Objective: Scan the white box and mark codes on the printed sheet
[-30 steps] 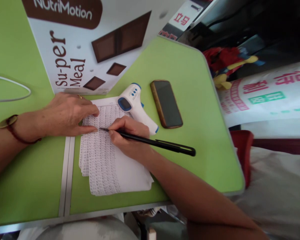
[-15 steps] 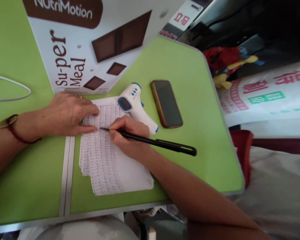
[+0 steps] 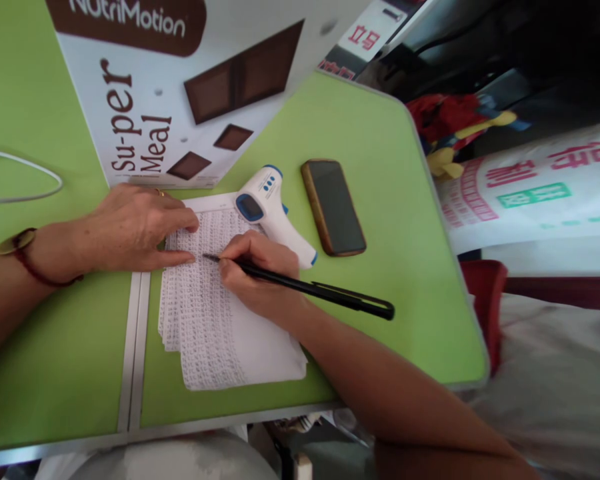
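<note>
Right hand (image 3: 260, 277): fingers pressed together on the pen (image 3: 300, 287), pinching it near the tip; the hand's heel rests on the paper (image 3: 215, 320).
Pen: black, lying low and slanted; tip on the upper part of the paper, just beside the left fingertips; its capped end reaches out over bare table to the right.
Left hand (image 3: 130, 227): flat, fingers loosely spread, pressing the paper's upper left edge; it holds nothing.
Paper: a white stack covered in dense rows of small print; it lies just right of the table seam (image 3: 133, 353), lower corner close to the near table edge.
Table (image 3: 405, 267): green, with a rounded far-right corner; the right edge drops off to clutter beyond.
Open room: bare surface right of the pen and left of the seam.
Box (image 3: 180, 87): upright, close behind the left hand, closing off the far side.
Thermometer (image 3: 273, 213): white and blue, resting on the paper's top right corner, touching the right hand.
Phone (image 3: 333, 207): dark, face up, just right of the thermometer, apart from it.
Cable (image 3: 25, 180): white loop, far left, cut off by the frame.
Hard to make out: the print on the paper is unreadable; the right hand covers part of the sheet, and the box top is cropped.
</note>
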Demonstrator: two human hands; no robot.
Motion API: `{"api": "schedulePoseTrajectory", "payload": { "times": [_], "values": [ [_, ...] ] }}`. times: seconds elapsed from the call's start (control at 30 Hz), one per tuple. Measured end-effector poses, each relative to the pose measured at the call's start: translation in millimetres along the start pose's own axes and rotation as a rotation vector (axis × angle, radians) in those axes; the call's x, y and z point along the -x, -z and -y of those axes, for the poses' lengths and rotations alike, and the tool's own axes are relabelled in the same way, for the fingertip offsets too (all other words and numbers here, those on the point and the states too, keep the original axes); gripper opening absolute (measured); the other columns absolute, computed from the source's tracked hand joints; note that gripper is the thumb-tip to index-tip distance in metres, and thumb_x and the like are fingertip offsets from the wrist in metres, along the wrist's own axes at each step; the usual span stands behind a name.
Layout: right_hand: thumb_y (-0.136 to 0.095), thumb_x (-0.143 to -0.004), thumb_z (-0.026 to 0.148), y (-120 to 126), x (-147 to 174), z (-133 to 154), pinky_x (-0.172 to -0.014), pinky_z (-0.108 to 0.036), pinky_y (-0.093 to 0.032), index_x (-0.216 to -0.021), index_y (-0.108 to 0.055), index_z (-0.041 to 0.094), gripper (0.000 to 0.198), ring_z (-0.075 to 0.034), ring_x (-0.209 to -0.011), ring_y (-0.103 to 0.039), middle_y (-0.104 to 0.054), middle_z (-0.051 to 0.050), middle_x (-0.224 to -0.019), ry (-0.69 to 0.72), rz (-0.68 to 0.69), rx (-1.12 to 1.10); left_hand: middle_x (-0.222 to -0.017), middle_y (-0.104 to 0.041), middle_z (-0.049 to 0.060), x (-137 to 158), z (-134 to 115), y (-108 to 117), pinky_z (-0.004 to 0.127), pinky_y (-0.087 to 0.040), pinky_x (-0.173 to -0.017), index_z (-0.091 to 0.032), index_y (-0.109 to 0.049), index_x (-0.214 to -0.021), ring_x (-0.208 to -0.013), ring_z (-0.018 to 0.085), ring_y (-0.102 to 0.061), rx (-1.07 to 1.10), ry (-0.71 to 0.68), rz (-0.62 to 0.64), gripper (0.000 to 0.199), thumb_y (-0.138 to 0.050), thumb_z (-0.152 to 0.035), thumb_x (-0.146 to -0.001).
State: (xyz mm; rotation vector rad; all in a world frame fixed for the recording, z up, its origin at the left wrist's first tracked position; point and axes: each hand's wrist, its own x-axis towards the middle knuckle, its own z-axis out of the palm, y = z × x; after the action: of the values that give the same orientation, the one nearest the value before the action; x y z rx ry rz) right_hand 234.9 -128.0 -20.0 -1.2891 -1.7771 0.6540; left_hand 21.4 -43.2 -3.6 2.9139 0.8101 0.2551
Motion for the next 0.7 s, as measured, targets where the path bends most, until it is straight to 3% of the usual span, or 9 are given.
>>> {"api": "schedulePoseTrajectory", "payload": {
  "times": [0.13,0.7],
  "values": [
    [-0.056,-0.072,0.011,2.0,0.9,-1.5,-0.046,-0.022,-0.038,-0.067,-0.053,0.023,0.013,-0.008,-0.049,-0.048,-0.056,0.007,-0.055,0.001,0.029,-0.021,-0.084,-0.074,0.003,0.3,1.0,-0.7,0.029,-0.037,-0.060,-0.021,-0.072,-0.101,-0.068,0.019,-0.064,-0.004,-0.029,-0.052,0.035,-0.066,-0.053,-0.088],
    [-0.056,-0.072,0.012,3.1,-1.1,3.5,-0.046,-0.021,-0.041,-0.066,-0.057,0.022,0.012,-0.008,-0.048,-0.051,-0.061,0.005,-0.055,-0.011,0.086,-0.038,-0.085,-0.073,0.004,-1.5,-0.7,0.3,0.029,-0.043,-0.066,-0.021,-0.073,-0.104,-0.072,0.019,-0.065,0.022,0.022,0.018,0.037,-0.064,-0.052,-0.088]
  ]
}}
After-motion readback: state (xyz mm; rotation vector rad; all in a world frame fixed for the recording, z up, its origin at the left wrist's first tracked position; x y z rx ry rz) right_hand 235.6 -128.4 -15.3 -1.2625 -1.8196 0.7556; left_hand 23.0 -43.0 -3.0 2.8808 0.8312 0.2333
